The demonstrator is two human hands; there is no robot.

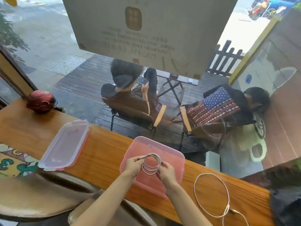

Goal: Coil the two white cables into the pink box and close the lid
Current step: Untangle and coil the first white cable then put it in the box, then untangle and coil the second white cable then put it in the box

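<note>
Above the open pink box (171, 158) I held the first coiled cable (151, 163) pinched in both grips, left hand (133, 165) and right hand (167, 172), ready to lower it in, while the second cable (211, 194) lay loose on the surface (105, 152) and the lid (65, 144) waited aside.

A wooden counter (105, 144) faces a large window (48, 46) overlooking a daylit deck (91, 75).

Box (172, 162) on counter (105, 149), lid (65, 144) to its left, loose cable (211, 195) right, coil (151, 163) above box
</note>
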